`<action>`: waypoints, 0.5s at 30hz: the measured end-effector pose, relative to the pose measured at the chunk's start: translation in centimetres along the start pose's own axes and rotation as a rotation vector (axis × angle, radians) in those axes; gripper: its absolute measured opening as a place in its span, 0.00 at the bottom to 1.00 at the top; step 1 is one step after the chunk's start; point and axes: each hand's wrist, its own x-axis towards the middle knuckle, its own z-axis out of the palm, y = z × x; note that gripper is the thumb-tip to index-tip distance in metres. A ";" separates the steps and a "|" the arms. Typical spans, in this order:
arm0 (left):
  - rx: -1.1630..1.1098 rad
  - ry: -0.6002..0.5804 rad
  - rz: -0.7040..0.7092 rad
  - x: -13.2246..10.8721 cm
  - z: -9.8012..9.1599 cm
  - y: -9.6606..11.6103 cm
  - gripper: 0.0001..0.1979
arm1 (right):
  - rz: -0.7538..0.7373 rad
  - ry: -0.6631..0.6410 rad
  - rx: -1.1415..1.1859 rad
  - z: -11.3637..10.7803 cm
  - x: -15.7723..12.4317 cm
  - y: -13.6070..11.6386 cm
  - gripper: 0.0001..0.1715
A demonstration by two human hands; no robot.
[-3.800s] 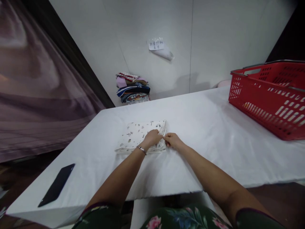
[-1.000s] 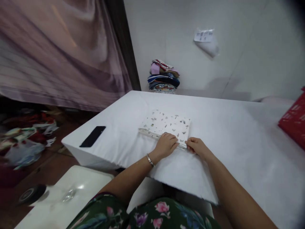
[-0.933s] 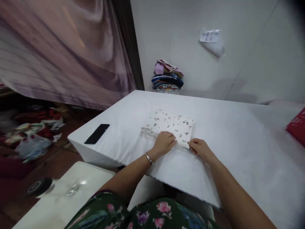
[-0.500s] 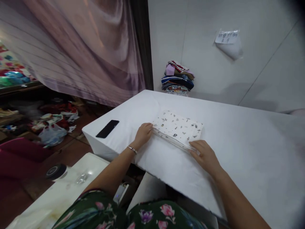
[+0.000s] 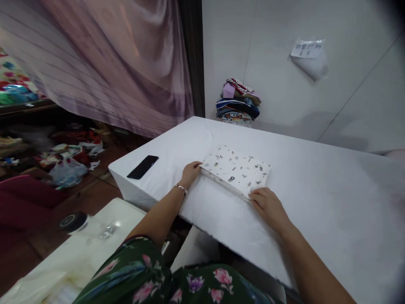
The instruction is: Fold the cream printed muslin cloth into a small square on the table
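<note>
A white cloth with small printed figures (image 5: pixel 236 169) lies folded in several layers on the white-covered table (image 5: pixel 332 202). At its near left corner, my left hand (image 5: pixel 190 173) pinches the folded edge between thumb and fingers. My right hand (image 5: pixel 268 204) grips the near right corner in the same way, fingers on top and thumb at the front edge. The layers show along the near side between my hands. The cloth rests flat on the table.
A black phone (image 5: pixel 143 167) lies near the table's left edge. Behind the table stands a stack of folded fabrics (image 5: pixel 238 103). At lower left is a white side surface (image 5: pixel 95 245) with a black-lidded jar (image 5: pixel 74 222). A pink curtain (image 5: pixel 142 63) hangs at the back left.
Both hands have closed on the cloth's near corners, and its front edge looks straighter and neater. The view has shifted slightly.
</note>
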 end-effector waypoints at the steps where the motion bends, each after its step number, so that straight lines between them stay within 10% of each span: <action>1: -0.027 -0.008 -0.015 0.0 0.1 -0.2 0.14 | 0.001 -0.004 0.003 0.0 0.0 0.0 0.13; 15: -0.042 -0.021 -0.145 1.0 0.4 0.1 0.14 | 0.003 -0.015 0.050 -0.1 0.0 0.1 0.13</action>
